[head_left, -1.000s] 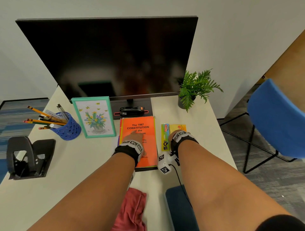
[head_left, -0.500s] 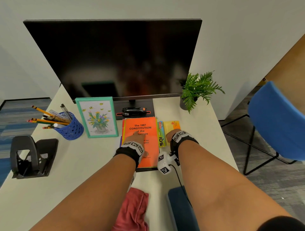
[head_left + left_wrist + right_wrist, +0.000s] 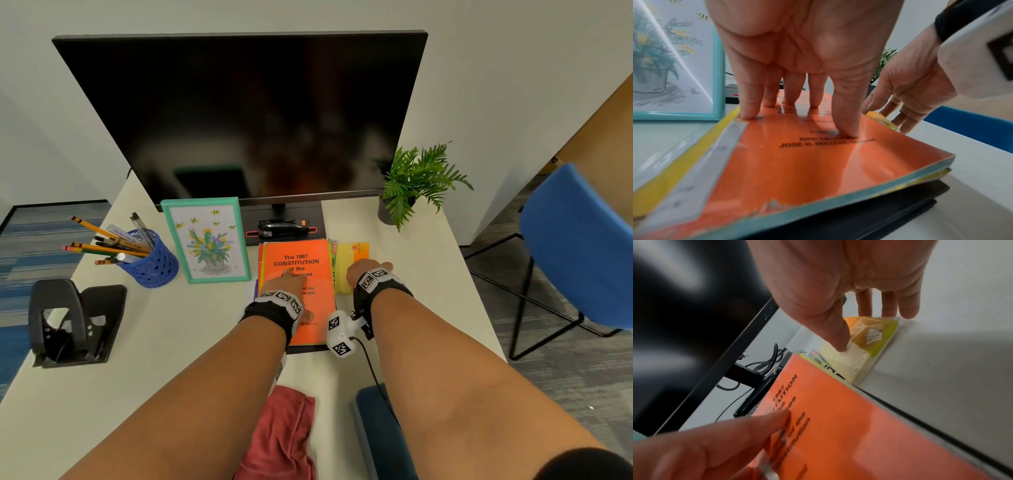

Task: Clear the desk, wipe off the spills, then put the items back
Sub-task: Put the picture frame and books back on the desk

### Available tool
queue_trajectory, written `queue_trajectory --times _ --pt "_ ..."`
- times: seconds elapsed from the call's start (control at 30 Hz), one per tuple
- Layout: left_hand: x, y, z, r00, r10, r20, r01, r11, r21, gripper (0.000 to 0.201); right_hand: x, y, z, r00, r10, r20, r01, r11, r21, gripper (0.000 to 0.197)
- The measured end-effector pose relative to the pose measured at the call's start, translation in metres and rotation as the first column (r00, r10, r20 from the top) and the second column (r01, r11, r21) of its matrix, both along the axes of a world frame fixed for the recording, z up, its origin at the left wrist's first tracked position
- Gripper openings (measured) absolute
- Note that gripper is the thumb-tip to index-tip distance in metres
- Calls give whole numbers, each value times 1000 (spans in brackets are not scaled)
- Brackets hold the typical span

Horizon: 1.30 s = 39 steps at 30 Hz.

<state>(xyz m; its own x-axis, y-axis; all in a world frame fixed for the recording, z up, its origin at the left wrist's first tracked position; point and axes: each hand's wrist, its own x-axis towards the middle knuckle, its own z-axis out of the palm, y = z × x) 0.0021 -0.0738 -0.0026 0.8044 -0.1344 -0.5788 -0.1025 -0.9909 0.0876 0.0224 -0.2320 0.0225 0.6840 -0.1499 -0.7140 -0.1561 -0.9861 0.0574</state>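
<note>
An orange book (image 3: 298, 274) lies on top of a stack of folders in front of the monitor. My left hand (image 3: 291, 282) rests flat on its cover, with straight fingertips (image 3: 846, 131) pressing down. A yellow packet of sticky notes (image 3: 356, 251) lies against the stack's right side. My right hand (image 3: 366, 270) is on it: the thumb (image 3: 838, 344) presses its top and the straight fingers touch its far edge (image 3: 888, 318). A red cloth (image 3: 284, 435) lies at the near edge of the white desk (image 3: 171, 359).
A monitor (image 3: 246, 116) stands at the back with a black stapler (image 3: 284, 228) on its base. To the left are a framed flower picture (image 3: 205, 240), a blue pencil cup (image 3: 154, 263) and a black hole punch (image 3: 72, 322). A potted plant (image 3: 418, 181) stands back right, and a blue chair (image 3: 582, 246) beyond the desk.
My right hand has slid the yellow packet and the coloured strip beside it left, up against the book stack. My left hand has stayed on the orange book.
</note>
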Motion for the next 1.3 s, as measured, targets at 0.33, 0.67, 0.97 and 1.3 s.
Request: queue_trajectory --times 0.33,0.67,0.97,1.3 --pt "9 14 3 1000 -15 -16 15 1000 14 48 11 4 4 795 -520 311 339 807 484 27" --pt "-10 41 -4 991 103 91 -90 987 -135 61 10 36 31 653 -681 333 193 574 796 55" --pt "-15 62 -17 954 287 91 -263 941 -213 86 -24 61 -8 828 -546 129 344 676 652 77" --pt "-8 65 -19 969 243 49 -232 957 -176 67 -31 59 -15 954 -262 145 191 904 381 75"
